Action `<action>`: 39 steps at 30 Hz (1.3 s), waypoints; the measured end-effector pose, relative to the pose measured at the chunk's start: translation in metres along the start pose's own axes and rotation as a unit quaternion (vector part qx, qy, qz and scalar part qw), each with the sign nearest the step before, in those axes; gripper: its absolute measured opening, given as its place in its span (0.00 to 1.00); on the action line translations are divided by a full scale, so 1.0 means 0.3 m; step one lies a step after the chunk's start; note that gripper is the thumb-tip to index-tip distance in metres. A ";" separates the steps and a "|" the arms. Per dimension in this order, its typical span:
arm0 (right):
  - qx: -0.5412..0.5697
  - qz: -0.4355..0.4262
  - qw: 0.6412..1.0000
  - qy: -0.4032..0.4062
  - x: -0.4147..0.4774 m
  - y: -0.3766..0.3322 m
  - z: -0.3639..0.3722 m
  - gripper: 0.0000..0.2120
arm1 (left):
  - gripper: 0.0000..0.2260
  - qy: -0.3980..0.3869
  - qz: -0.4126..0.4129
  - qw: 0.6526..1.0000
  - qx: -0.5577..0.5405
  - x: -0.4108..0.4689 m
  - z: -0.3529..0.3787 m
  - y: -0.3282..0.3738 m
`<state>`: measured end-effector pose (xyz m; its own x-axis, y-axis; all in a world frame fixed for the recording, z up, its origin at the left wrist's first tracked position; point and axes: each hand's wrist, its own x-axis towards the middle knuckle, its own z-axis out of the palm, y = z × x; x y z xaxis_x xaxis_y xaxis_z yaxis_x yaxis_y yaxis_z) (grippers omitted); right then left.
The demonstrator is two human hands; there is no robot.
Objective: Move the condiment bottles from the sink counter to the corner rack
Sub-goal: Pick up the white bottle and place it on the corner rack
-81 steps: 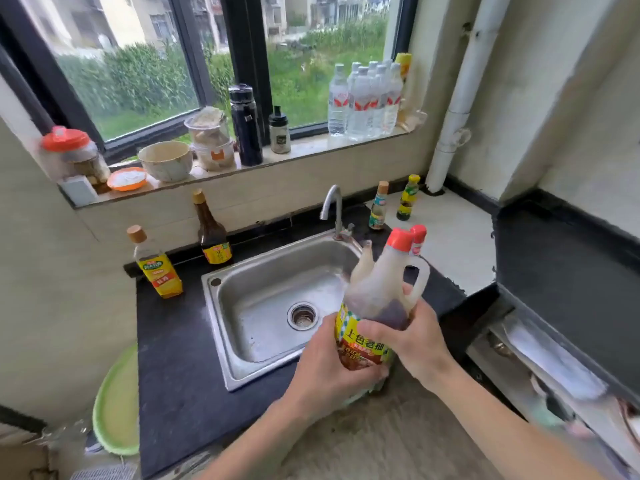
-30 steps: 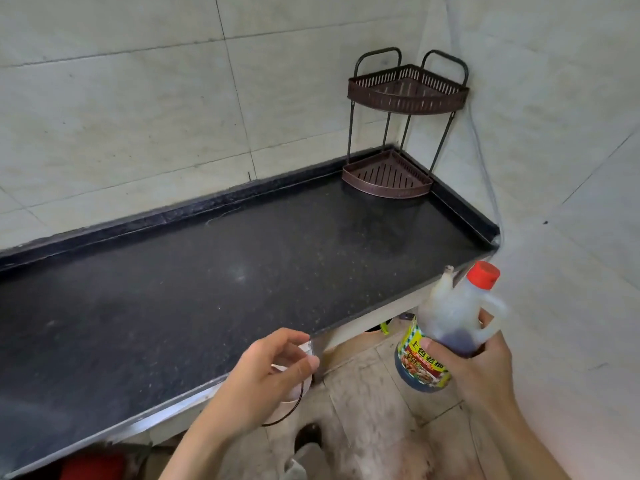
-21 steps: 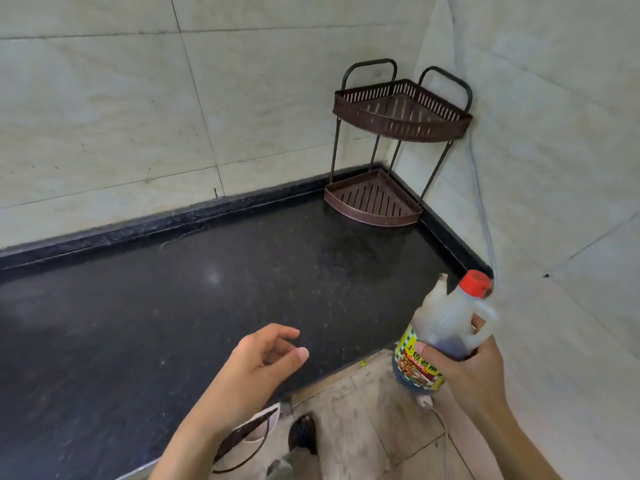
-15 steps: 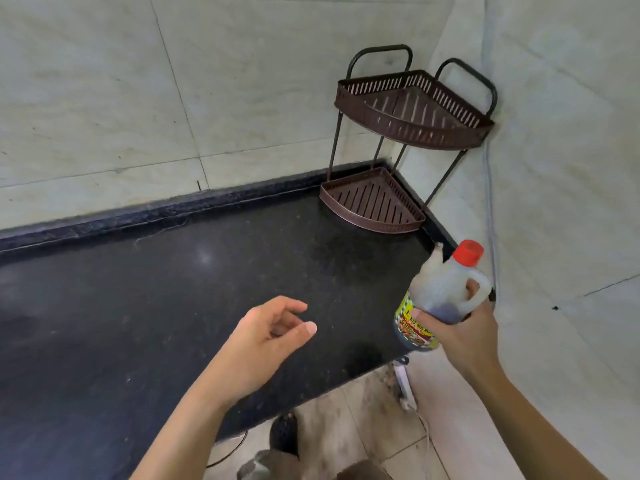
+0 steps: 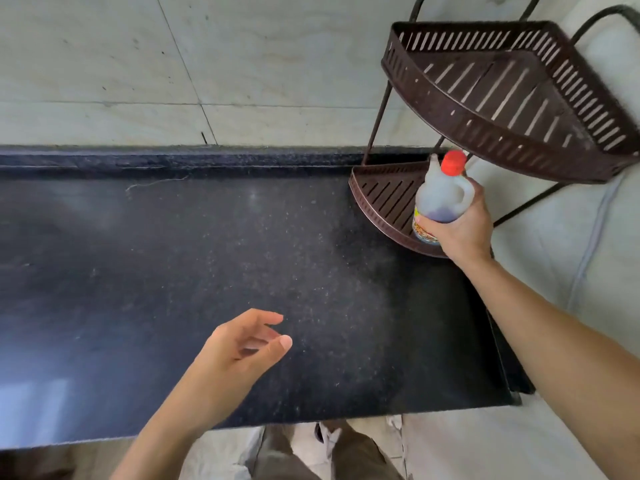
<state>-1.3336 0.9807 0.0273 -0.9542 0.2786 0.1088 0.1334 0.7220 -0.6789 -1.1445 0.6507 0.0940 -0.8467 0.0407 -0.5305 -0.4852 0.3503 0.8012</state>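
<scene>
My right hand [image 5: 460, 230] grips a clear plastic condiment bottle [image 5: 440, 195] with a red cap, a side handle and a yellow label. It holds the bottle upright over the lower shelf [image 5: 381, 195] of the brown two-tier corner rack [image 5: 512, 109]. Whether the bottle's base touches the shelf is hidden by my hand. The rack's upper shelf juts out above and right of the bottle. My left hand [image 5: 242, 348] hovers over the black counter [image 5: 173, 271], fingers loosely curled, holding nothing.
The rack stands in the corner where two pale tiled walls [image 5: 242, 64] meet. The counter's front edge runs along the bottom and its right end stops near the right wall. My legs [image 5: 311, 455] and the floor show below the edge.
I have stepped closer to the counter. My right hand carried the bottle forward from beyond the counter's front edge to over the rack's lower shelf. My left hand stayed over the counter.
</scene>
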 end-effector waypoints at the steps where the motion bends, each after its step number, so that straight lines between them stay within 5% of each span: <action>1: 0.016 0.008 1.000 0.008 0.046 0.020 0.024 0.40 | 0.15 0.004 -0.010 1.000 -0.007 0.011 0.027 -0.001; 8: 0.098 0.094 0.991 0.001 0.252 0.156 0.148 0.47 | 0.16 0.005 -0.053 0.998 -0.022 0.118 0.158 -0.031; 17: 0.081 0.173 0.982 -0.009 0.147 0.267 0.244 0.51 | 0.15 -0.016 -0.060 0.998 -0.006 0.232 0.192 -0.014; 30: -0.007 0.227 0.972 0.059 0.349 0.261 0.292 0.45 | 0.18 -0.001 -0.060 0.998 -0.003 0.279 0.161 -0.024; 39: 0.042 0.270 0.962 0.009 0.390 0.248 0.292 0.40 | 0.20 0.011 -0.063 0.998 -0.002 0.255 0.165 -0.054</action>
<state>-1.4589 1.0117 -0.0741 -0.7470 0.6103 -0.2635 0.5855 0.4161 -0.6958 -1.1905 0.6945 0.0268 -0.7834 -0.0244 -0.6210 -0.5892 0.3469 0.7297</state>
